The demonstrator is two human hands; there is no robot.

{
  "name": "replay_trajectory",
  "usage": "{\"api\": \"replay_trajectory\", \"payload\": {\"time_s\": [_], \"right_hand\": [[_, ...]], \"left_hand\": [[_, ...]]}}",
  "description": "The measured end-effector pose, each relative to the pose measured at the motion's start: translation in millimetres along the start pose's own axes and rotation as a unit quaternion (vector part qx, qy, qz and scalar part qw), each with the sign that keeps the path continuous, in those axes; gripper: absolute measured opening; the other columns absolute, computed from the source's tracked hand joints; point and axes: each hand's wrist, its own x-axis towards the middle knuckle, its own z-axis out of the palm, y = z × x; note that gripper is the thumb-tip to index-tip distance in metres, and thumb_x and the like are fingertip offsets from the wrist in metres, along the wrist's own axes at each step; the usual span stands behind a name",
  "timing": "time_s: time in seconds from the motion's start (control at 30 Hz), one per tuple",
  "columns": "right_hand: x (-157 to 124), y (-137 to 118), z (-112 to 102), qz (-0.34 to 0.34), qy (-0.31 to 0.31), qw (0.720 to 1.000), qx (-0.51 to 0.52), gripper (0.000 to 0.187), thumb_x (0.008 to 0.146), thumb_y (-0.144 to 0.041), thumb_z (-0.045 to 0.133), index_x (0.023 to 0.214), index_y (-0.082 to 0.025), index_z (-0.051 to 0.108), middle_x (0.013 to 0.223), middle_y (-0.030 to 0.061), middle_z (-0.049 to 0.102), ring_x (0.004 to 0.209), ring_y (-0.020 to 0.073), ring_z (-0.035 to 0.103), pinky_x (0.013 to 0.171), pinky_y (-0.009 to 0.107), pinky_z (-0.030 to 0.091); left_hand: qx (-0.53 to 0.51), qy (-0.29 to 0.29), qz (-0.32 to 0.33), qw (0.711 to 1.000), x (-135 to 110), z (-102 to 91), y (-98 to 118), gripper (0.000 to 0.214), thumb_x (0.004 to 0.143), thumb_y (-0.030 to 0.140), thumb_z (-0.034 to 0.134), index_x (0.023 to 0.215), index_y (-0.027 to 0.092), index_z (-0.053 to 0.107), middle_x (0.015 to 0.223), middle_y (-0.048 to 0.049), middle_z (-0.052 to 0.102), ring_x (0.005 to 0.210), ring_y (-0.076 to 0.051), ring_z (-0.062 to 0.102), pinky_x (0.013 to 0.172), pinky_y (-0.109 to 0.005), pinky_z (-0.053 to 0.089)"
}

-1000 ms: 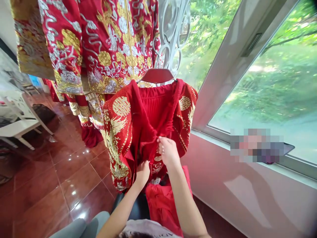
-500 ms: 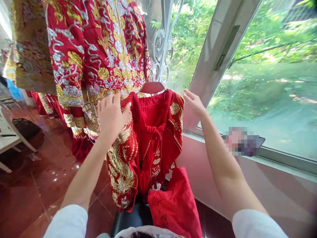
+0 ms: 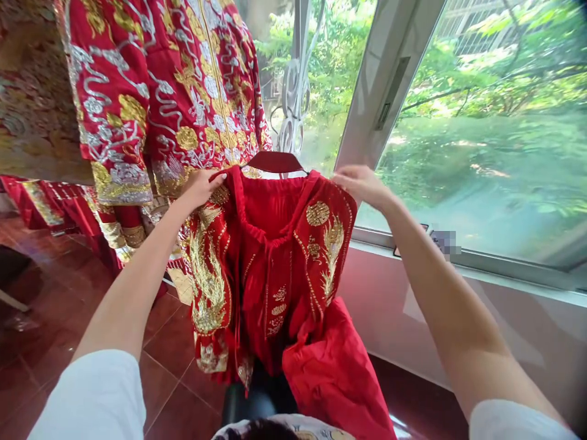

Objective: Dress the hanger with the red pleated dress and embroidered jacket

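Note:
A red skirt with gold embroidery hangs from a dark red hanger in front of me. My left hand pinches the top left edge of its waistband. On the opposite side my right hand grips the top right corner of the same waistband. The two hands hold the waist spread apart, showing the plain red lining. The lower part of the skirt droops in folds toward the floor.
A red jacket thick with gold and silver embroidery hangs just behind and left. A white metal scroll stand holds the hanger. Large windows and a sill run along the right. Glossy red tiles cover the floor.
Both hands rose from the skirt's lower middle to its waistband and took hold of its two top corners. The view shifted slightly left and down.

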Motion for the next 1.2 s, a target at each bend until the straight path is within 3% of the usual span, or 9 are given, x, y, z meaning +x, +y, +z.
{"api": "replay_trajectory", "payload": {"time_s": [0.1, 0.23, 0.33, 0.43, 0.5, 0.63, 0.83, 1.0, 1.2], "right_hand": [[32.3, -38.3, -0.1, 0.002, 0.041, 0.999, 0.036, 0.022, 0.086, -0.033, 0.059, 0.085, -0.011, 0.065, 0.083, 0.0058, 0.063, 0.072, 0.0103, 0.054, 0.07, 0.026, 0.042], [68.0, -88.1, 29.5, 0.063, -0.04, 0.995, 0.073, 0.031, 0.087, -0.037, 0.059, 0.074, -0.009, 0.061, 0.074, 0.0074, 0.06, 0.07, 0.0125, 0.055, 0.069, 0.029, 0.047], [78.1, -109.3, 49.5, 0.093, 0.01, 0.996, 0.006, 0.037, 0.081, -0.043, 0.065, 0.068, -0.009, 0.056, 0.073, 0.0088, 0.059, 0.075, 0.0148, 0.056, 0.073, 0.032, 0.048], [82.7, -116.8, 51.3, 0.059, 0.129, 0.987, -0.073, 0.036, 0.078, -0.041, 0.067, 0.068, -0.009, 0.053, 0.08, 0.0119, 0.062, 0.081, 0.0145, 0.055, 0.081, 0.036, 0.045], [88.1, -117.9, 45.0, 0.05, 0.163, 0.983, -0.061, 0.036, 0.082, -0.042, 0.062, 0.069, -0.009, 0.053, 0.081, 0.0129, 0.063, 0.078, 0.0124, 0.056, 0.08, 0.036, 0.046], [104.0, -120.5, 30.8, 0.087, 0.082, 0.993, 0.022, 0.04, 0.086, -0.045, 0.055, 0.067, -0.009, 0.054, 0.069, 0.0088, 0.061, 0.059, 0.0072, 0.052, 0.064, 0.03, 0.047], [116.1, -135.9, 17.2, 0.127, 0.039, 0.991, 0.018, 0.045, 0.074, -0.054, 0.067, 0.063, -0.015, 0.048, 0.062, 0.0016, 0.053, 0.058, 0.0054, 0.041, 0.073, 0.038, 0.047], [119.1, -142.1, 16.9, 0.145, 0.066, 0.987, -0.037, 0.046, 0.07, -0.053, 0.07, 0.065, -0.012, 0.052, 0.075, 0.01, 0.061, 0.068, 0.0106, 0.053, 0.08, 0.042, 0.048], [125.0, -146.8, 22.8, 0.128, 0.069, 0.985, -0.091, 0.053, 0.075, -0.043, 0.071, 0.095, 0.003, 0.054, 0.107, 0.0224, 0.06, 0.104, 0.0235, 0.06, 0.09, 0.047, 0.045]], "left_hand": [[-0.005, -0.01, 0.007, 1.0, 1.9, 2.8, -4.4, 0.053, 0.087, 0.062, 0.034, 0.074, 0.017, 0.059, 0.062, -0.002, 0.051, 0.06, -0.017, 0.044, 0.058, -0.028, 0.029], [-0.011, -0.017, 0.014, 1.0, 5.7, 1.8, -9.4, 0.057, 0.087, 0.063, 0.033, 0.08, 0.015, 0.063, 0.068, -0.0051, 0.059, 0.064, -0.018, 0.048, 0.061, -0.028, 0.033], [-0.016, -0.01, 0.026, 0.999, 7.6, 3.2, -12.2, 0.061, 0.087, 0.065, 0.031, 0.081, 0.014, 0.064, 0.067, -0.0052, 0.058, 0.063, -0.018, 0.047, 0.06, -0.027, 0.032], [-0.025, -0.008, 0.043, 0.999, 8.3, 5.2, -14.5, 0.062, 0.086, 0.067, 0.029, 0.074, 0.015, 0.061, 0.061, -0.0036, 0.053, 0.059, -0.017, 0.044, 0.057, -0.027, 0.029], [-0.031, 0.0, 0.054, 0.998, 8.8, 6.3, -16.1, 0.061, 0.086, 0.067, 0.03, 0.071, 0.015, 0.06, 0.06, -0.0032, 0.051, 0.058, -0.017, 0.043, 0.056, -0.027, 0.028], [-0.034, 0.01, 0.062, 0.997, 10.4, 8.5, -18.8, 0.057, 0.087, 0.063, 0.033, 0.07, 0.016, 0.059, 0.06, -0.0031, 0.051, 0.058, -0.017, 0.045, 0.056, -0.028, 0.027], [-0.005, -0.009, 0.042, 0.999, 10.7, 8.5, -18.0, 0.062, 0.088, 0.066, 0.03, 0.074, 0.015, 0.062, 0.063, -0.0055, 0.056, 0.059, -0.018, 0.048, 0.055, -0.028, 0.029], [0.051, -0.035, -0.007, 0.998, 7.7, -0.2, -6.6, 0.065, 0.089, 0.067, 0.027, 0.085, 0.015, 0.067, 0.075, -0.0117, 0.064, 0.068, -0.023, 0.056, 0.058, -0.03, 0.032], [0.081, -0.06, -0.066, 0.993, 2.4, -16.3, 12.6, 0.062, 0.088, 0.067, 0.03, 0.095, 0.018, 0.067, 0.084, -0.013, 0.065, 0.078, -0.028, 0.059, 0.064, -0.032, 0.036]]}}
